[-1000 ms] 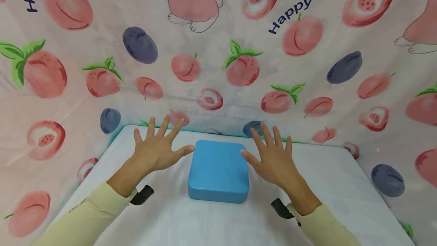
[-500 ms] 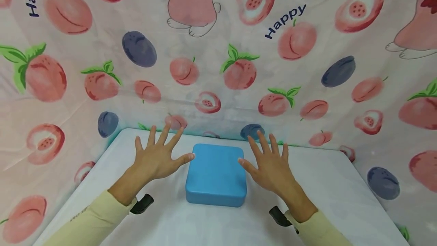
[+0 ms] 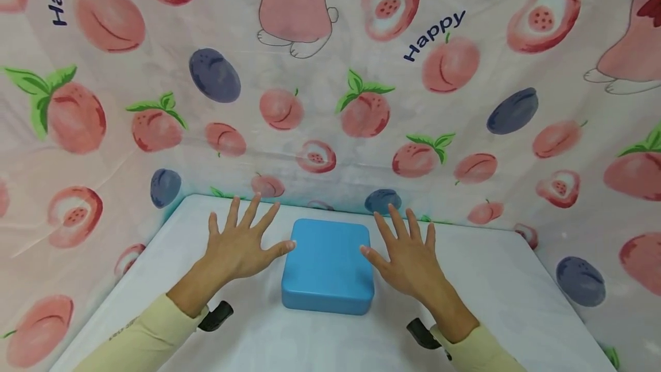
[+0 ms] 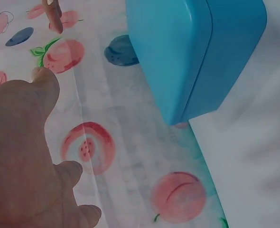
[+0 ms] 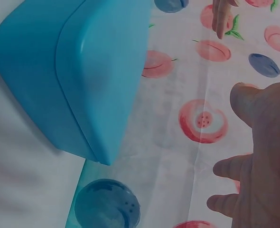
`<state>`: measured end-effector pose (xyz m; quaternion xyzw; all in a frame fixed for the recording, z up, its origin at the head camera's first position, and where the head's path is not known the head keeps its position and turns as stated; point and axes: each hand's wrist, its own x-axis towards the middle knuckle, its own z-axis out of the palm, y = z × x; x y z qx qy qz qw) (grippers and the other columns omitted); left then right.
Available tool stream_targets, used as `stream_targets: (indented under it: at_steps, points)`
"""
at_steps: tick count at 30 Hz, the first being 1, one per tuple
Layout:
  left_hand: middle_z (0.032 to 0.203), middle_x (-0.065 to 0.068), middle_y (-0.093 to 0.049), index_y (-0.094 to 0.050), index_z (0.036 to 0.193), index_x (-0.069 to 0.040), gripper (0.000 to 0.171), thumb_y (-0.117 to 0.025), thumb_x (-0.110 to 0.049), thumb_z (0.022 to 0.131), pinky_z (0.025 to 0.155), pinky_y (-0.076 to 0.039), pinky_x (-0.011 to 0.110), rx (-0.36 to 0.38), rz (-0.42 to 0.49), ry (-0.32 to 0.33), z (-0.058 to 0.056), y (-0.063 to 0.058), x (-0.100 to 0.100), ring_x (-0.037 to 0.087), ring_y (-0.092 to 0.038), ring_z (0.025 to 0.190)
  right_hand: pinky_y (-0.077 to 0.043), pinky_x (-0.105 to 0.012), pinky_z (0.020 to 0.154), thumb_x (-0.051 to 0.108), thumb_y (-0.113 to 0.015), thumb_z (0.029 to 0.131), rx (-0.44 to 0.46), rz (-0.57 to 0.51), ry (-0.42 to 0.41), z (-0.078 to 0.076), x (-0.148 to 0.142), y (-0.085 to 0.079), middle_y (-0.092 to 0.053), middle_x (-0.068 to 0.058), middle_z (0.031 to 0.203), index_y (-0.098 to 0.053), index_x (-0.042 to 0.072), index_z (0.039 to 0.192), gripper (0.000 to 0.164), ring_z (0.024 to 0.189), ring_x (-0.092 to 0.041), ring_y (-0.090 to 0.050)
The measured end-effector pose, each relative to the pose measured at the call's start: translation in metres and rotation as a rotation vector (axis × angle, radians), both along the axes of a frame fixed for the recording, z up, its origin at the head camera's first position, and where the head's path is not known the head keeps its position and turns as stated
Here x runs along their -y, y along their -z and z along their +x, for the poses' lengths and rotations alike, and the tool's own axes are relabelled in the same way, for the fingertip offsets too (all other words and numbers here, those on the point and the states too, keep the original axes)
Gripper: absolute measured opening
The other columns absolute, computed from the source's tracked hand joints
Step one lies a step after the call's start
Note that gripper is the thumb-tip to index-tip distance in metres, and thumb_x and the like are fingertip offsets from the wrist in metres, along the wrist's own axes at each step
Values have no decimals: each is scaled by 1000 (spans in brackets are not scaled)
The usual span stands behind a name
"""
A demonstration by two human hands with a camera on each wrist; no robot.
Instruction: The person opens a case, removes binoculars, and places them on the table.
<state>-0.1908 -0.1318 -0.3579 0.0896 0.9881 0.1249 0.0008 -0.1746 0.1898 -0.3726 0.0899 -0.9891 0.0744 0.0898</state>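
A blue box [image 3: 327,266] with rounded corners rests on the white table. Both wrist views show a thin seam around its side, like a lid's edge. To its left, my left hand [image 3: 237,248] hovers palm down with the fingers spread, its thumb tip overlapping the box's left edge in the head view. My right hand [image 3: 408,260] mirrors it on the other side, fingers spread and thumb pointing at the box. The left wrist view shows the left hand [image 4: 21,147] apart from the box, and the right hand [image 5: 268,152] is likewise apart in its own view. Neither hand holds anything.
The white tabletop [image 3: 496,286] spreads around the box. A cloth [image 3: 320,108] printed with peaches, plums and rabbits hangs behind and at both sides. A dark wrist camera sits under the left wrist [image 3: 216,316] and another under the right wrist [image 3: 423,333].
The head view has shifted slightly, so box, cloth and hands all appear a little lower. Both hands keep their spread pose, and the box stays in place.
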Motion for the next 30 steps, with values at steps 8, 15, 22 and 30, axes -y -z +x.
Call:
stream_targets:
  at_steps: [8, 15, 22, 30]
  points:
    - [178, 14, -6, -22, 167, -32, 94, -51, -80, 92, 119, 2, 83, -15, 5, 1, 2, 3, 0, 54, 0, 160, -7, -83, 120, 64, -58, 98, -4, 20, -6, -1, 0, 8, -21, -16, 175, -33, 19, 165, 84, 160, -51, -12]
    - [178, 14, -6, -22, 167, -31, 95, -50, -81, 91, 120, 1, 82, -12, 6, -1, 3, 8, 1, 54, -3, 160, -3, -84, 119, 62, -60, 98, -1, 7, -8, -1, -1, 14, -19, -15, 175, -32, 20, 165, 84, 161, -50, -8]
    - [178, 14, -6, -23, 167, -31, 95, -49, -82, 91, 120, 1, 82, -3, 11, -3, 3, 13, 0, 54, -1, 160, -5, -84, 119, 62, -59, 98, 26, 17, -13, -1, -2, 19, -19, -15, 175, -32, 20, 165, 84, 161, -50, -9]
    - [177, 15, -7, -22, 167, -31, 96, -48, -83, 91, 120, 4, 82, 12, 14, -5, 3, 21, -3, 54, 1, 160, -3, -83, 120, 63, -57, 99, 57, 25, -3, 0, -4, 25, -20, -15, 175, -31, 20, 165, 84, 161, -49, -11]
